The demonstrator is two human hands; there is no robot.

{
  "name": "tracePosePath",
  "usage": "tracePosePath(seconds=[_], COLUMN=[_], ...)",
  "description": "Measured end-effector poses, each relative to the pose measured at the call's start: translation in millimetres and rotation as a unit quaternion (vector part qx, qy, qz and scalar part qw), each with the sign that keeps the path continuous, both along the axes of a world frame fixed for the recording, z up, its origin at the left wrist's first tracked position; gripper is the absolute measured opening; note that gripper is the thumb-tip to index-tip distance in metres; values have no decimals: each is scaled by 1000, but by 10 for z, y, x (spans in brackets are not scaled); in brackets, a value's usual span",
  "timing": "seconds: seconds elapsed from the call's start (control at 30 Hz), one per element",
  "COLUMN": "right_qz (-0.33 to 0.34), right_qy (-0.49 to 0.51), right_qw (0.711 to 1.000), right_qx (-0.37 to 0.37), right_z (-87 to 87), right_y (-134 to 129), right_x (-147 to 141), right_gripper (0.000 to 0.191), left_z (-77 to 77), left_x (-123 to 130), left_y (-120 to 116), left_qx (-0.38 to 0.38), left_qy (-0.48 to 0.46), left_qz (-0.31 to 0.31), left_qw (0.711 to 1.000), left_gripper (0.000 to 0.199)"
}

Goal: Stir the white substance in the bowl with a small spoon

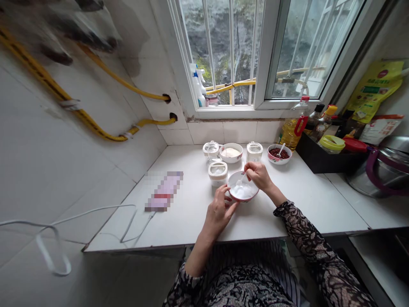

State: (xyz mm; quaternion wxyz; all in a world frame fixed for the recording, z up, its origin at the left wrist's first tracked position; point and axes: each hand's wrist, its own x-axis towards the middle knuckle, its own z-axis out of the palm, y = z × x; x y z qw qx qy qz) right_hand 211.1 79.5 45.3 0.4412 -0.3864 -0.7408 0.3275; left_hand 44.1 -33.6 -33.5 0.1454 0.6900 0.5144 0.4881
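Note:
A white bowl with a reddish rim (pixel 245 199) rests on the white counter in front of me, with a smooth white substance inside. My left hand (pixel 220 209) grips this bowl from its left side, fingers along the wall and thumb at the near edge. Pinched in my right hand (pixel 258 175) is a white spoon (pixel 239 181), its tip dipping into the white contents. Close behind my left hand stands a lidded clear jar (pixel 217 174) holding something white. I cannot tell whether the contents of the bowl are powder or liquid.
Behind are two more lidded jars (pixel 211 150) (pixel 254 152), a bowl of pale grains (pixel 231 153) and a bowl of dark red beans (pixel 278 155). An oil bottle (pixel 291 123), a black condiment box (pixel 326 157) and a metal pot (pixel 377 175) stand right. A blurred phone-like object (pixel 164 192) with cable lies left.

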Motion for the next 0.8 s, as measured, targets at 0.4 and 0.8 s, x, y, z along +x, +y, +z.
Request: tracePosePath(seconds=[0.4, 0.8], right_qz=[37, 90], right_qy=[-36, -9], right_qw=[999, 991], right_qx=[-6, -94], right_z=[-74, -99], right_y=[-6, -9], right_x=[-65, -55], right_gripper=[13, 11], left_z=[-8, -16], left_x=[3, 0], left_y=[2, 8], left_qx=[12, 16], left_qy=[7, 1], left_qz=[5, 2], left_qw=[1000, 1000], left_gripper=[37, 37])
